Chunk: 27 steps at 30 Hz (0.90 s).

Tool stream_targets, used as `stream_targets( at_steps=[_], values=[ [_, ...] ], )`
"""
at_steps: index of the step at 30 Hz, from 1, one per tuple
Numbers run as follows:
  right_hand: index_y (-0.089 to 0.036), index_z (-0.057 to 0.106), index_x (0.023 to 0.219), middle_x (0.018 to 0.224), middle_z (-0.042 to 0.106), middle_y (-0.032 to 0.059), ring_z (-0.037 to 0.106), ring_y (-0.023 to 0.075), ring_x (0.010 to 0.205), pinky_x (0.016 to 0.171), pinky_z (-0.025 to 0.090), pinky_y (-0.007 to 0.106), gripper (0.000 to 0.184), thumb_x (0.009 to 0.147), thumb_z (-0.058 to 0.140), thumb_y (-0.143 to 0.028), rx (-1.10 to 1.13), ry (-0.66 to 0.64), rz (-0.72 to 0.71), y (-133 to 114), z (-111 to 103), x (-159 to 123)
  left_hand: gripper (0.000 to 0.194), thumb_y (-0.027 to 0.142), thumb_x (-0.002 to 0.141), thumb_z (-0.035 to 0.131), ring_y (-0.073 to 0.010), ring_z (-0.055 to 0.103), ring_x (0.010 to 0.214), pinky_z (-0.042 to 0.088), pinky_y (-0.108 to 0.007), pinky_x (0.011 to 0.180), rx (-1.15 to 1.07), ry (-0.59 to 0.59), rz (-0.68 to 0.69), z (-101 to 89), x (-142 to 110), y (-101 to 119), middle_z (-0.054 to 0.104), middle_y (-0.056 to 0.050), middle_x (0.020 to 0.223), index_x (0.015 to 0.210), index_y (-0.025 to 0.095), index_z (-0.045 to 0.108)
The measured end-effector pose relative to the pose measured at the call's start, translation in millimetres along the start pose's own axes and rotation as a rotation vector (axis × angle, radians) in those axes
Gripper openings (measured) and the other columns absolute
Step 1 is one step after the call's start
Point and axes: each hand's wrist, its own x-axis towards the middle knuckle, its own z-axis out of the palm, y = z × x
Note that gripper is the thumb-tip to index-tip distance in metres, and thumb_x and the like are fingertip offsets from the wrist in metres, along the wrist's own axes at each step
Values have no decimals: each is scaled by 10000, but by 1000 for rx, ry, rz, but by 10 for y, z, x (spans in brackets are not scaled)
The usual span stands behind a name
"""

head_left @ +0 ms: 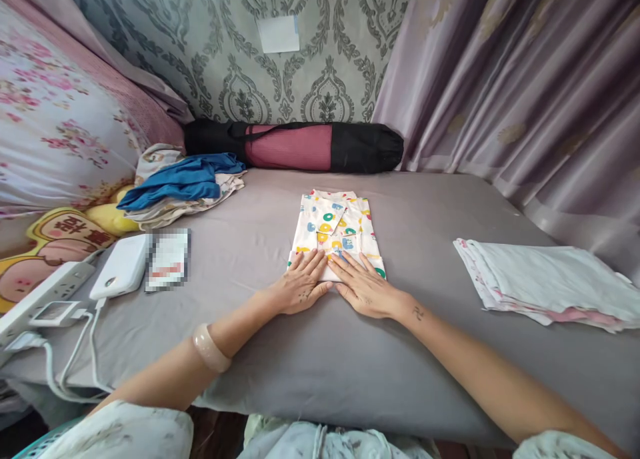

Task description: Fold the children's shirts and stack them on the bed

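A small white garment with a colourful print (345, 222), perhaps a child's shirt, lies folded flat on the grey sheet (240, 352). Its sleeves are turned in over the middle, and the near edge is folded up. My left hand (304, 282) presses flat on the left part of that near edge, fingers stretched forward. Beside it my right hand (363, 286) lies flat on the right part, fingers spread. The two thumbs nearly meet at the garment's near edge. Both palms hide part of the fold. A pale bangle (211, 348) circles my left wrist.
Folded white clothes (555, 282) lie at the right. A blue cloth (183, 182) tops a heap at back left. A rolled pink mat (290, 146) in a black bag lines the wall. At left are a power bank (120, 266), a power strip (50, 292) and cables.
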Motion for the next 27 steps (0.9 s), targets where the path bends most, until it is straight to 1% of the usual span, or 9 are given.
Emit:
stream_targets(
  at_steps=[4,7,10,13,17,20,24,25,27],
  values=[
    [-222,112,1552,1607,108,21,14,217,1476,1201,40,513,598,1009,126,-473,60,-46,-5,25,-74,3,729,603,966,85,-252,39,1475,92,-490,1194,-24,-18,6,-61,10,-17,118,-109,1593,1540,157,142],
    [-243,111,1550,1609,87,14,3,223,1476,1194,13,529,593,1009,103,-484,43,-16,22,72,-108,-15,665,560,985,88,-237,32,1478,61,-488,1197,16,58,15,-90,21,-52,129,-82,1598,1529,199,212],
    [-278,143,1545,1609,91,9,3,236,1476,1185,2,552,564,1014,136,-471,-15,36,18,135,-76,-33,601,529,998,127,-238,4,1479,30,-485,1199,68,126,35,-56,42,-127,131,-39,1603,1511,255,277],
    [-312,143,1540,1609,101,2,23,230,1476,1188,45,544,537,1020,164,-445,-19,27,-34,181,-13,-31,570,511,1005,132,-241,17,1479,56,-483,1196,48,66,69,-1,66,-213,120,-21,1605,1523,293,223],
    [-336,146,1535,1606,112,-8,43,233,1476,1189,61,548,527,1021,171,-450,6,11,-38,193,-10,-13,576,512,1005,130,-243,22,1478,81,-488,1188,20,-1,110,-5,86,-277,73,-34,1607,1536,288,148],
    [-343,144,1534,1604,119,-15,55,233,1474,1190,79,545,529,1019,153,-465,51,-13,-41,215,-84,-31,562,514,1006,151,-244,44,1478,113,-489,1182,24,6,128,-54,76,-298,97,-29,1605,1529,310,176],
    [-312,142,1541,1608,91,0,28,231,1474,1191,75,534,553,1015,126,-479,58,19,36,323,-151,-112,554,513,1004,159,-248,28,1481,88,-487,1187,48,101,65,-97,20,-368,111,-18,1609,1512,312,255],
    [-306,149,1542,1608,94,5,25,234,1474,1191,69,535,558,1013,131,-484,44,28,57,357,-144,-132,559,515,1003,155,-249,25,1482,80,-486,1188,48,107,47,-97,6,-396,118,-18,1609,1512,308,258],
    [-303,165,1540,1607,115,10,34,236,1473,1190,75,535,561,1011,142,-488,26,18,73,415,-107,-161,566,517,1002,140,-245,40,1482,86,-479,1187,36,69,34,-85,-15,-455,133,-21,1607,1518,306,236]
  ],
)
